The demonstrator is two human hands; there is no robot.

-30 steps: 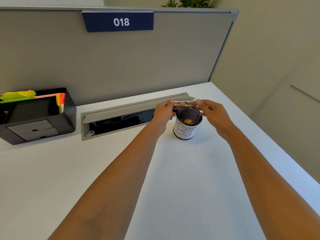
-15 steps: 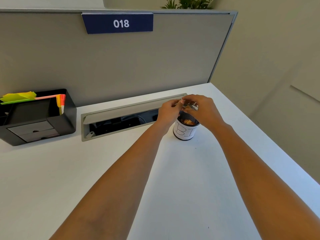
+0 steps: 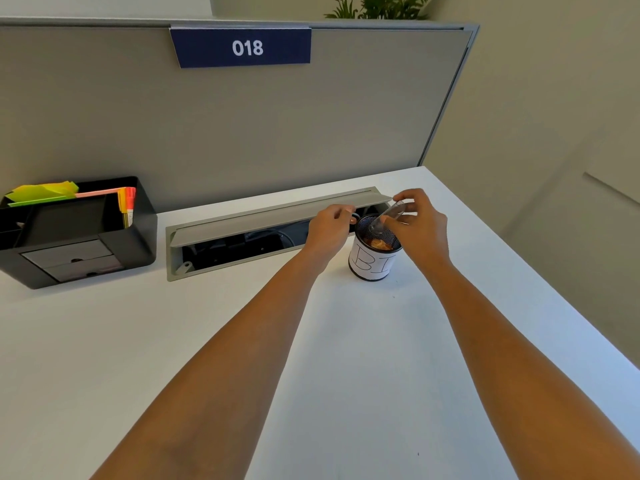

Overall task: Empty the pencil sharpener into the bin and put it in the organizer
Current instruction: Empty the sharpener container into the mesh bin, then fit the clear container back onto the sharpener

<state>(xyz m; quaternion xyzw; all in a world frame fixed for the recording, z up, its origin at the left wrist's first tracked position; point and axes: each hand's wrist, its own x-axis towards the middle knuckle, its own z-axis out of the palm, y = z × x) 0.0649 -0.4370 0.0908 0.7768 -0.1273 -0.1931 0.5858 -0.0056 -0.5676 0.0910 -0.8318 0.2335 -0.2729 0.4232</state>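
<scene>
The bin is a black mesh cup with a white paper label, standing on the white desk with brown shavings inside. My right hand holds the pencil sharpener's clear case tilted, its lower end dipping into the bin's mouth. My left hand is just left of the bin's rim and pinches a small ring-like sharpener part, mostly hidden by the fingers. The black organizer sits at the far left against the partition.
A grey cable tray with its flap raised runs along the desk behind the bin. The organizer holds yellow and orange sticky notes and has two small drawers. The desk's right edge drops off close to the bin.
The sharpener was held level between both hands over the bin. The hands closed together, then parted, and the clear case now tilts down into the bin in my right hand.
</scene>
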